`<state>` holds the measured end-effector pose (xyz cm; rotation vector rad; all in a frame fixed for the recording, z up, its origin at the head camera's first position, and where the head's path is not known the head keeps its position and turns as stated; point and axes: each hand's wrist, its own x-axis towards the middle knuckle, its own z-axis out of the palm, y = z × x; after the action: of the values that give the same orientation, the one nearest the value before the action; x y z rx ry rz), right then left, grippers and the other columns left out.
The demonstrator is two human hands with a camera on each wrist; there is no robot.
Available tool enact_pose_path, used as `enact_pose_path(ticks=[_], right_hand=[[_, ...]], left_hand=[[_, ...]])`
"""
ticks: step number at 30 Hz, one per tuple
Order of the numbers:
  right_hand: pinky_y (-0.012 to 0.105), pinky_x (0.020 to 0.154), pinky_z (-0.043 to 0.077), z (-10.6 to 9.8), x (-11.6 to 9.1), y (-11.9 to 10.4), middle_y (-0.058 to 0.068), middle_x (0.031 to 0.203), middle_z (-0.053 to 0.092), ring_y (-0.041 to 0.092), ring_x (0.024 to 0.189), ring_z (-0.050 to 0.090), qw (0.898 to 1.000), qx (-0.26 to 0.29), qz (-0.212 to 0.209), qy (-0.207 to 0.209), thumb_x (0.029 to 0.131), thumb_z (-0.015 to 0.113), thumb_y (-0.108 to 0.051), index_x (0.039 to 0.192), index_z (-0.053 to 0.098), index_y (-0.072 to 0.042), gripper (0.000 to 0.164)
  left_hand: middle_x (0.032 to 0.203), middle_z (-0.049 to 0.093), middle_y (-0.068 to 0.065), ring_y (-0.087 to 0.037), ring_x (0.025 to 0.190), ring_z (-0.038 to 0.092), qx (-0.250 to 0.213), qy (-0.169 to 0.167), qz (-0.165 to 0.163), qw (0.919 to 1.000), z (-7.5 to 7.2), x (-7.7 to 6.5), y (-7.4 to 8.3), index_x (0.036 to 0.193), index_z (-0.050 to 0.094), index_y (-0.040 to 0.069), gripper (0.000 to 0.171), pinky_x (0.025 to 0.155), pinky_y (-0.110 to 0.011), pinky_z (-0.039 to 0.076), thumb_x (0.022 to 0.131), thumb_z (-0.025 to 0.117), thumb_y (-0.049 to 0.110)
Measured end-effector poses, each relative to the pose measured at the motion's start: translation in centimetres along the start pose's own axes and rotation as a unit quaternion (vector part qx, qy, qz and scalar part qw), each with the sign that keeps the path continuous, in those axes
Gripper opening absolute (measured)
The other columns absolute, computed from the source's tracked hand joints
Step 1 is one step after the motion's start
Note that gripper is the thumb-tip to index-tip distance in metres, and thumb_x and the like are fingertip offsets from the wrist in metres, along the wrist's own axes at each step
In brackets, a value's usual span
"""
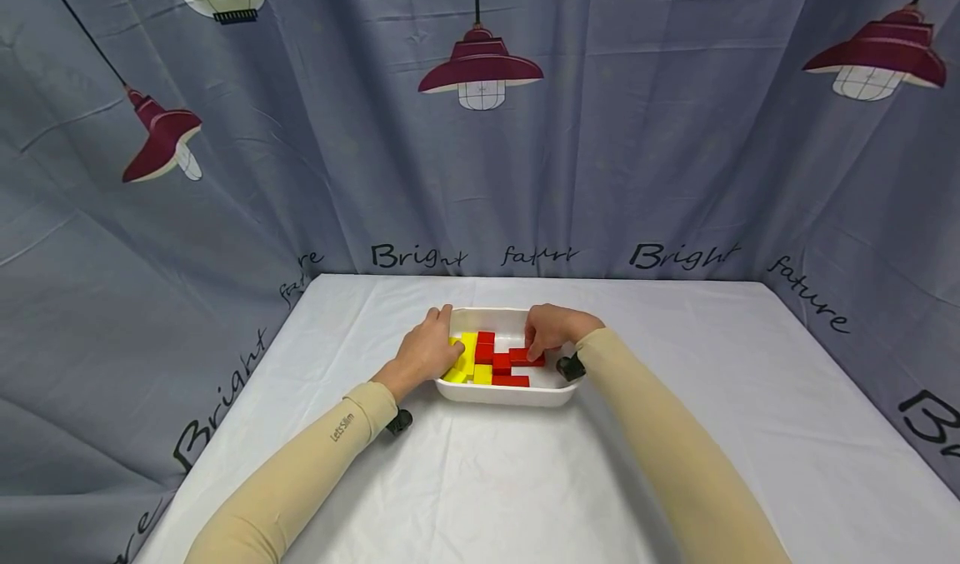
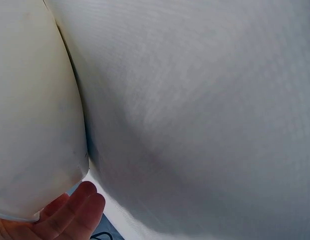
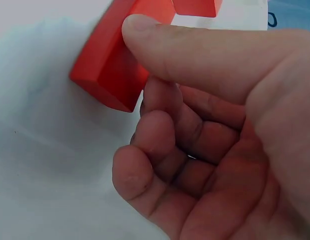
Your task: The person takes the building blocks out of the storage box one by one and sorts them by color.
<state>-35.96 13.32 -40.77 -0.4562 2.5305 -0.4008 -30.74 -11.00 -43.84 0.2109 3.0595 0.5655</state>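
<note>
A white rectangular tray (image 1: 502, 395) holds yellow blocks (image 1: 468, 349) at its left end and red blocks (image 1: 485, 348) around its middle. My left hand (image 1: 423, 351) grips the tray's left end, thumb over the rim beside the yellow blocks. In the left wrist view its fingers (image 2: 74, 215) curl at the rim beyond the tray's outer wall (image 2: 39, 110). Inside the tray's right half, my right hand (image 1: 553, 327) pinches a long red block (image 3: 107, 65). The thumb lies on the block's side and the other fingers are curled below it in the right wrist view.
The tray stands on a table with a white cloth (image 1: 480, 481). Behind it and at both sides hangs a grey-blue curtain (image 1: 480, 181) printed with lamps and lettering. A small black wrist camera (image 1: 571, 368) overlaps the tray's right end.
</note>
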Motion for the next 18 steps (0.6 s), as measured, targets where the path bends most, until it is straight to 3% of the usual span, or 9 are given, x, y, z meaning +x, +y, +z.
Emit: enact_pose_path(ticks=[10, 18], right_hand=[[0.030, 0.070, 0.048, 0.14, 0.22, -0.38, 0.004, 0.087, 0.066, 0.020, 0.078, 0.057, 0.999, -0.031, -0.009, 0.036, 0.089, 0.077, -0.021, 0.096, 0.073, -0.011, 0.013], [0.029, 0.073, 0.048, 0.65, 0.85, -0.38, 0.003, 0.084, 0.067, 0.019, 0.078, 0.057, 0.998, 0.009, -0.030, 0.050, 0.089, 0.076, -0.024, 0.098, 0.074, -0.010, 0.016]], left_hand=[[0.148, 0.044, -0.017, -0.029, 0.108, 0.060, -0.002, 0.004, -0.001, 1.0000, 0.21, 0.04, -0.07, 0.158, 0.027, 0.006, 0.076, 0.100, -0.044, 0.051, 0.095, 0.062, 0.032], [0.147, 0.044, -0.017, -0.029, 0.109, 0.061, -0.001, 0.006, 0.001, 1.0000, 0.26, 0.06, -0.09, 0.158, 0.027, 0.006, 0.077, 0.100, -0.044, 0.051, 0.095, 0.063, 0.032]])
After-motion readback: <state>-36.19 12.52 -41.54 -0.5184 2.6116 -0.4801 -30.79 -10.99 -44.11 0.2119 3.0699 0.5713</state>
